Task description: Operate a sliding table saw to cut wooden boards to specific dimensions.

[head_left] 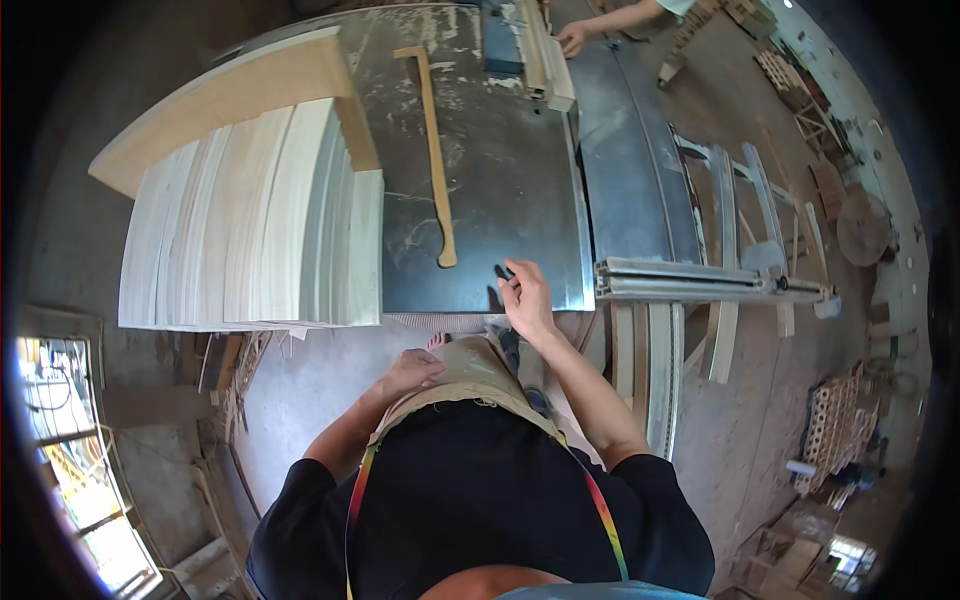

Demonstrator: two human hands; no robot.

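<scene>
- Head view: a grey metal machine table, scuffed and dusted with pale sawdust, fills the upper middle; its near edge bends with the lens
- A long thin wooden push stick lies lengthwise on the table, its hooked end toward the person, well apart from both hands
- The right hand reaches to the table's near edge, fingers pinched together on a small dark object that sits right at that edge; what the object is cannot be told
- The left hand rests on the person's thigh over tan trousers, fingers loosely curled and holding nothing
- A tall stack of pale, thin wooden boards stands on edge at the table's left side, touching it, with a wider tan board leaning behind it
- At the far end of the table, another person's hand rests against a pale wooden piece beside a blue-grey machine part
- To the right of the table an aluminium rail juts out sideways, with curved wooden slats leaning and lying near it
- The floor is bare concrete, dusty, strewn with offcuts; a stack of small lattice-like wooden parts sits at lower right
- A barred window glows bright at lower left
</scene>
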